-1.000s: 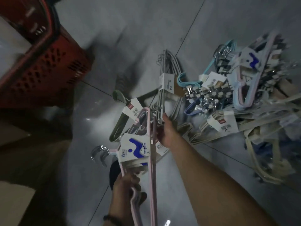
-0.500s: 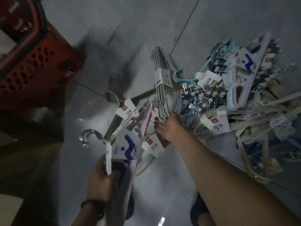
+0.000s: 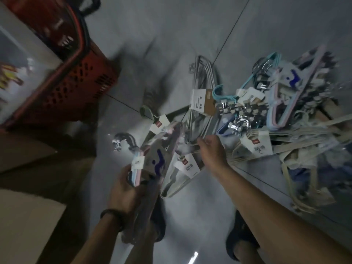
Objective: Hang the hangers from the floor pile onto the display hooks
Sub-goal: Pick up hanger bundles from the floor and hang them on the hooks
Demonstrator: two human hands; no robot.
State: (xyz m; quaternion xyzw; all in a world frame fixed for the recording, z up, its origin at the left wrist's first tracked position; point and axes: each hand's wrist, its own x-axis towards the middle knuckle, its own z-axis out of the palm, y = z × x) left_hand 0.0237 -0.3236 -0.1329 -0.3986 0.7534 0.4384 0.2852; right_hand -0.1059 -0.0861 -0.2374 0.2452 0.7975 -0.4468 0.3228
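My left hand (image 3: 126, 189) grips a bundle of pink and blue hangers (image 3: 152, 161) with a white label and chrome hooks, held above the grey floor at lower centre. My right hand (image 3: 212, 147) reaches down into the floor pile of hangers (image 3: 266, 115) and its curled fingers close on thin pale hangers (image 3: 190, 149) at the pile's left edge. The pile spreads over the right half of the view: white wire bundles, teal, pink and beige hangers, chrome clips and paper labels. No display hooks are in sight.
A red plastic shopping basket (image 3: 62, 77) stands on the floor at upper left. A brown cardboard box (image 3: 28, 216) fills the lower left. My dark shoes (image 3: 242, 237) stand on the grey tiled floor below the hands.
My left hand has swung the pink and blue bundle leftwards and tilted it, hooks now pointing upper left. My right hand has stayed at the pile's left edge, gripping pale hangers.
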